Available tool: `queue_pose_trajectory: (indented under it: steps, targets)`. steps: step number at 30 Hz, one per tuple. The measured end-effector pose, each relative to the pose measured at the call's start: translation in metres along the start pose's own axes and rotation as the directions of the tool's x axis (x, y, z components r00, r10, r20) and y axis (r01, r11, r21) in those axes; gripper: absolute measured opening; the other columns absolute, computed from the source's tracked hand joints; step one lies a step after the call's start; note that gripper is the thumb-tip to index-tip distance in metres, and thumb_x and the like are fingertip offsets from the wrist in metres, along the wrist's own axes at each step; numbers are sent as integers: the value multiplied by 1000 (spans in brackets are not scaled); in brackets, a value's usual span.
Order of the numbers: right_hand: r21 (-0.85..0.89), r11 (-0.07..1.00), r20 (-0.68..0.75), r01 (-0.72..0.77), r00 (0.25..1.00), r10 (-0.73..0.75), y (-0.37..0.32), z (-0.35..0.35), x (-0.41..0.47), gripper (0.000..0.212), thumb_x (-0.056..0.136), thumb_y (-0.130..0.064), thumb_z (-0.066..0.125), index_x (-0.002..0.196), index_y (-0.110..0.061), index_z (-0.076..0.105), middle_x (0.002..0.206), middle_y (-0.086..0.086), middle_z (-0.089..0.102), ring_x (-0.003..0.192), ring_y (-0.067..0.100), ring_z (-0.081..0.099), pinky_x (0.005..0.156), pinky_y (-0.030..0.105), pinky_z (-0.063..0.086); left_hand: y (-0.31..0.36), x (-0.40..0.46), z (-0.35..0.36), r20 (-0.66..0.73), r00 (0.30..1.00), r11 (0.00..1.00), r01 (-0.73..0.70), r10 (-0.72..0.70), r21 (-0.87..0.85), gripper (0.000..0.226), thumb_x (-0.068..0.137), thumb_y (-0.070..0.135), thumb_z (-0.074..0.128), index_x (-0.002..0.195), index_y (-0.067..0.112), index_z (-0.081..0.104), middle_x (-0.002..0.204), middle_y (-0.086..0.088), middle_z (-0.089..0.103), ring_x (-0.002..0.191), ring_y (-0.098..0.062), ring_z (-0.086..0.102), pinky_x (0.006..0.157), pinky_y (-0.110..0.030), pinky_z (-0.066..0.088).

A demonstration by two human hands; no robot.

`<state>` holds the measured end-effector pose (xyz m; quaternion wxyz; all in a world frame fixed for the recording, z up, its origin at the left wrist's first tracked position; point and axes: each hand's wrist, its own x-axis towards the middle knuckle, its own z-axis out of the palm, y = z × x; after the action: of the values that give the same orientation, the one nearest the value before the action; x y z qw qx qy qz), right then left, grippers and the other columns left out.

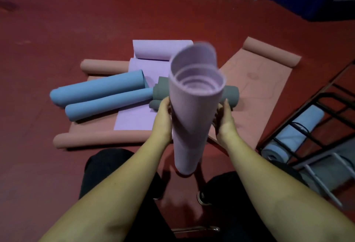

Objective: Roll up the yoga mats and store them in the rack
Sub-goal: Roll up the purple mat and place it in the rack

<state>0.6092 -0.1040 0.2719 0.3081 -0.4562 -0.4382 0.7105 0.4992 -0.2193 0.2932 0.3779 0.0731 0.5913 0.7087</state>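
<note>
Both hands' fingers — left [163, 115], right [224, 118] — clasping upright lilac mat roll [192, 111] between them

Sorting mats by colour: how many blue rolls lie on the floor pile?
2. One blue roll lies left of the grey mats, the other blue roll just in front, touching it. Others may hide beneath.

From my remote view, both forearms are bare to the elbow, with no sleeves, watch or rings that I can make out on the left hand [163, 118] or right hand [225, 120]. The trousers [103, 166] are black. One dark shoe [204, 197] shows, apparently pale-trimmed, though it is dim.
</note>
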Motion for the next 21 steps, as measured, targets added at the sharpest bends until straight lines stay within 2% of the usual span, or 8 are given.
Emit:
queue_pose_trajectory:
  steps: [2,3,6,9,12,15,18,21]
  targets:
    - [-19,996,70,86,994,-84,-15,-7,1,65,103,-55,20,129,-14,62,103,3,70,82,11,63,62,23,48,9,-5,10,-23,997,997,-70,70,-23,43,93,60,45,104,26,70,101,14,73,90,7,62,80,-17,47]
    - [-18,994,110,105,989,-103,-21,-7,2,66,102,-59,19,123,-17,65,95,2,70,72,9,62,55,21,45,12,-7,12,-20,995,995,-95,95,-7,59,81,74,47,112,29,68,116,12,69,105,3,59,92,-21,44]
    - [-2,995,137,101,985,-100,-38,-10,-3,61,95,-71,27,97,-24,67,65,-3,57,45,7,48,39,16,33,17,-18,24,15,988,988,-152,152,-6,77,65,86,52,113,29,71,123,8,69,119,-8,58,109,-34,40]
    - [-6,996,159,89,983,-87,-45,-11,-9,63,88,-72,43,104,-18,71,89,7,74,74,18,70,57,24,52,13,-24,27,53,982,983,-181,180,19,64,77,74,52,117,27,70,120,3,71,119,-15,61,111,-44,40]
    - [26,998,138,62,988,-65,-53,-8,-19,67,83,-64,56,118,-9,69,111,17,72,102,30,69,89,40,56,19,-33,36,116,964,967,-246,238,68,55,86,62,51,122,23,62,118,0,70,116,-15,63,106,-41,44]
    - [61,997,107,45,993,-52,-56,-4,-30,57,87,-50,57,120,-5,68,114,21,70,102,32,68,95,42,53,29,-40,45,123,956,961,-274,266,47,37,96,49,51,126,28,52,98,20,66,92,10,64,91,-24,46]
    - [84,992,114,98,988,-108,-69,1,-38,57,84,-45,58,124,-6,64,115,21,69,97,32,67,96,45,51,41,-37,46,96,953,955,-293,288,47,48,85,57,54,120,25,60,116,-1,68,113,-17,63,106,-46,44]
    - [121,982,142,145,977,-162,-91,0,-44,48,89,-40,56,121,-6,66,100,15,72,89,29,67,92,45,53,58,-37,47,95,943,941,-327,319,87,49,74,74,50,109,41,60,138,4,58,130,-17,52,111,-43,41]
